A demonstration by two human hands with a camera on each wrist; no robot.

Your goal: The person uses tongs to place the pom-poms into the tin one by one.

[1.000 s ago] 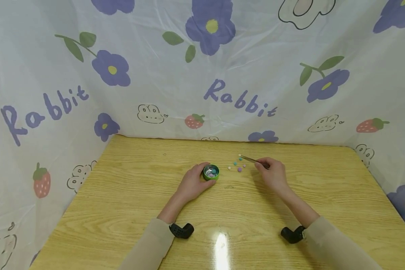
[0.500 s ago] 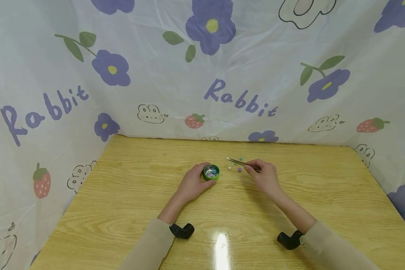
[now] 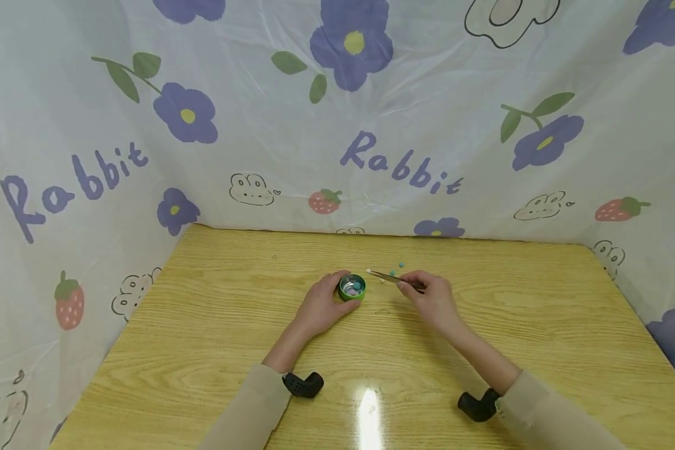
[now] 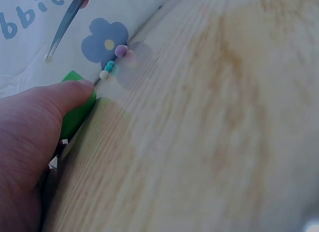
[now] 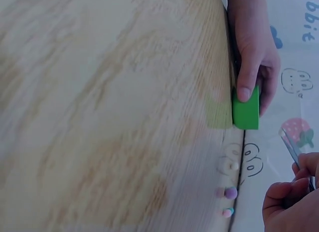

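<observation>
My left hand [image 3: 322,306] holds a small round green tin [image 3: 362,296] upright on the table, thumb and fingers around its side. Inside lie a teal ball [image 3: 357,285] and a pinkish ball [image 3: 352,292]. Tweezers [image 3: 392,278] are pinched in my right hand [image 3: 435,305], tips pointing left. A small white ball [image 3: 368,270] is between the tips, just right of the tin's rim and, in the right wrist view, raised above the table. A purple ball [image 4: 121,51] shows on the table in the left wrist view; my right hand hides it in the head view.
Two teal balls [image 3: 401,265] and another white ball [image 4: 103,74] lie on the wooden table [image 3: 247,275] right of the tin. A patterned cloth [image 3: 292,137] hangs behind the table and along its sides. Black wrist devices [image 3: 304,385] sit at both sleeves.
My right hand has carried the white ball in the tweezers leftward and nearer, from above the loose balls to beside the tin. The left hand and tin stay still.
</observation>
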